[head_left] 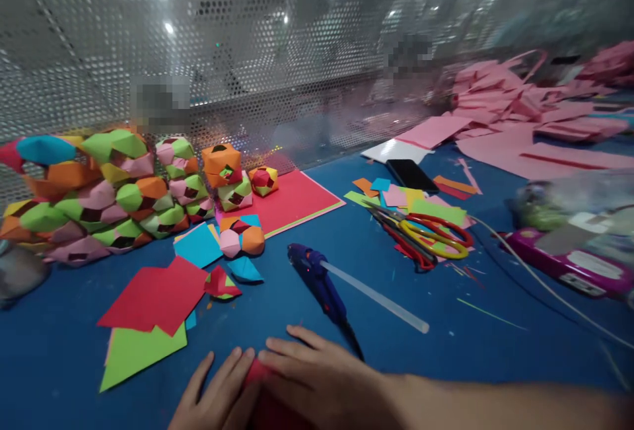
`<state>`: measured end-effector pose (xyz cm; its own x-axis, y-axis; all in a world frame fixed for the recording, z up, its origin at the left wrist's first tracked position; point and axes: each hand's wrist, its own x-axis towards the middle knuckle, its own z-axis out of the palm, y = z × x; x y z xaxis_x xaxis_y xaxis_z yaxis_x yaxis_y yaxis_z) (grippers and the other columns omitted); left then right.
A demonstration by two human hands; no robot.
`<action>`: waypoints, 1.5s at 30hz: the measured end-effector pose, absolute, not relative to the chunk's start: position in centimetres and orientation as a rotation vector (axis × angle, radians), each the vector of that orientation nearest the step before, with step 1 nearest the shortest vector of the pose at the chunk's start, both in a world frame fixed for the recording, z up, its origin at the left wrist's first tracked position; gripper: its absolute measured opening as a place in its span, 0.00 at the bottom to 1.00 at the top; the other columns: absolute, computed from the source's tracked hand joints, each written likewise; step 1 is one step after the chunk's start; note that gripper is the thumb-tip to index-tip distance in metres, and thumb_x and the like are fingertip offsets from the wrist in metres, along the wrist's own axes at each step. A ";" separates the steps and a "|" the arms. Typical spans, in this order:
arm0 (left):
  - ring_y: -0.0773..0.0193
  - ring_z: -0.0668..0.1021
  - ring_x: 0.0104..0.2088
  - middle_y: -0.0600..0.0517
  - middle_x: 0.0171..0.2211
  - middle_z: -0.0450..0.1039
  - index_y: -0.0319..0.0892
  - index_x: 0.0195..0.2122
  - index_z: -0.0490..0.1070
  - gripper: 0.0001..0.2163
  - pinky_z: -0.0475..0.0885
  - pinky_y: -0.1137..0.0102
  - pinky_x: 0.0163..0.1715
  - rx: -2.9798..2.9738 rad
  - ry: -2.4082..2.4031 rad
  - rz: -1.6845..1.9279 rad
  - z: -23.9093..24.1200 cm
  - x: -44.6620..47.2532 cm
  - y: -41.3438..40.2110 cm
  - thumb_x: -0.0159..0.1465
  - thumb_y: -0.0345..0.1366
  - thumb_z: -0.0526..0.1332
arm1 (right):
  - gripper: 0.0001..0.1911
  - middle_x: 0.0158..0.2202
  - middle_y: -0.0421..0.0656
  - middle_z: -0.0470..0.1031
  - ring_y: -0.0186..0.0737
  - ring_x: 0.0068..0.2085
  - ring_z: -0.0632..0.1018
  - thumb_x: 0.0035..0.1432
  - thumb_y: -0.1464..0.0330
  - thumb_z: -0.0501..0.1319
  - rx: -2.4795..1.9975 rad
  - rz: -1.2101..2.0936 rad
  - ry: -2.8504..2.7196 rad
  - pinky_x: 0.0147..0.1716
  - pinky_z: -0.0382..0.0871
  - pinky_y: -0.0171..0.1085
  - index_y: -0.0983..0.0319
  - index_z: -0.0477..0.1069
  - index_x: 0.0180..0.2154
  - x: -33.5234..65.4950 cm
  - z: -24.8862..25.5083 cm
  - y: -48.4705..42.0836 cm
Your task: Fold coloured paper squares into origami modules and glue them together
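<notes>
Paper in red [258, 372] lies at the near edge of the blue surface [495, 344], directly beneath a person's two hands, showing between their fingertips and darkening in shadow below. The left hand [212, 397] comes in from the near side with its fingers extended toward the paper's far edge; the right hand [317, 370], its forearm reaching in from the right, rests across the paper with fingers stretched flat, their tips beside those of the left. In each grip the fingers look straight rather than curled, but the thumbs are not clear, and whether either pinches the paper cannot be told.

Just beyond the right hand lies a blue glue gun [321, 285], a translucent glue stick [376, 296] jutting from it. Near the left hand, red squares [148, 298] overlap green sheets [141, 354], beside a small folded red-and-green piece [222, 283]. Farther back, multicolored folded-paper units [113, 202] stand stacked against a perforated screen [277, 40]. To the right, scissors [413, 232] with red and yellow handles rest on colored scraps [436, 209], near a black phone [412, 176] and a purple device [564, 261].
</notes>
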<state>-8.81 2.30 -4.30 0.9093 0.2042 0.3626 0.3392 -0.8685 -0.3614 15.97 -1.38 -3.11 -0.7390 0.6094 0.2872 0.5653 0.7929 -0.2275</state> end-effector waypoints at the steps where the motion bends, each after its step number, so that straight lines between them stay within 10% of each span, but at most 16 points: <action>1: 0.59 0.71 0.53 0.49 0.53 0.71 0.44 0.50 0.68 0.17 0.66 0.66 0.50 -2.657 -0.434 -0.462 -4.1 -8.7 2.0 0.64 0.43 0.50 | 0.27 0.57 0.50 0.66 0.48 0.59 0.64 0.63 0.54 0.48 -0.928 0.246 -2.614 0.58 0.58 0.51 0.67 0.64 0.54 16.0 -3.1 -1.4; 14: 0.62 0.75 0.38 0.48 0.40 0.75 0.43 0.45 0.68 0.11 0.70 0.66 0.39 -2.773 -0.862 -0.801 -2.6 -7.4 0.0 0.63 0.28 0.52 | 0.36 0.59 0.48 0.63 0.51 0.61 0.60 0.56 0.48 0.53 -1.038 0.647 -2.549 0.60 0.51 0.54 0.63 0.59 0.59 16.7 -1.5 -1.6; 19: 0.61 0.75 0.40 0.47 0.42 0.74 0.44 0.49 0.66 0.14 0.71 0.66 0.38 -2.906 -0.893 -0.732 -1.8 -7.5 -0.4 0.62 0.27 0.55 | 0.15 0.49 0.45 0.75 0.42 0.53 0.72 0.64 0.65 0.51 -0.898 0.373 -2.378 0.52 0.65 0.44 0.60 0.69 0.48 16.3 -3.3 -1.4; 25: 0.59 0.72 0.50 0.46 0.50 0.70 0.46 0.52 0.64 0.15 0.69 0.64 0.47 -3.223 -1.161 -0.811 -0.3 -7.4 -0.7 0.64 0.35 0.55 | 0.12 0.39 0.45 0.79 0.38 0.41 0.78 0.64 0.71 0.51 -0.703 0.323 -2.213 0.42 0.70 0.39 0.64 0.72 0.41 16.1 -2.0 -0.2; 32: 0.64 0.74 0.38 0.50 0.36 0.73 0.42 0.38 0.73 0.13 0.69 0.71 0.39 -3.454 -1.781 -0.969 2.5 -5.2 2.0 0.66 0.39 0.50 | 0.11 0.40 0.45 0.78 0.38 0.41 0.77 0.63 0.69 0.53 -0.859 0.624 -2.020 0.42 0.70 0.39 0.63 0.72 0.43 15.3 0.3 1.0; 38: 0.67 0.71 0.25 0.54 0.23 0.69 0.40 0.34 0.74 0.14 0.67 0.73 0.28 -3.218 -2.260 -1.450 2.1 -4.9 3.4 0.64 0.43 0.54 | 0.14 0.44 0.44 0.74 0.37 0.44 0.75 0.60 0.63 0.55 -1.101 1.155 -1.492 0.44 0.71 0.39 0.60 0.66 0.47 14.8 0.2 1.5; 45: 0.66 0.73 0.33 0.53 0.33 0.73 0.42 0.37 0.72 0.10 0.67 0.74 0.33 -2.748 -2.472 -2.150 0.0 -5.8 3.1 0.62 0.43 0.57 | 0.18 0.45 0.45 0.71 0.35 0.37 0.74 0.54 0.67 0.59 -1.206 1.210 -1.415 0.35 0.71 0.37 0.60 0.65 0.48 14.2 -0.7 1.6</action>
<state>-5.78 3.09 -0.01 0.1648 0.9843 -0.0640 0.0729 0.0526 0.9960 14.21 1.62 -0.69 -0.1298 0.9910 0.0334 0.1208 0.0493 -0.9915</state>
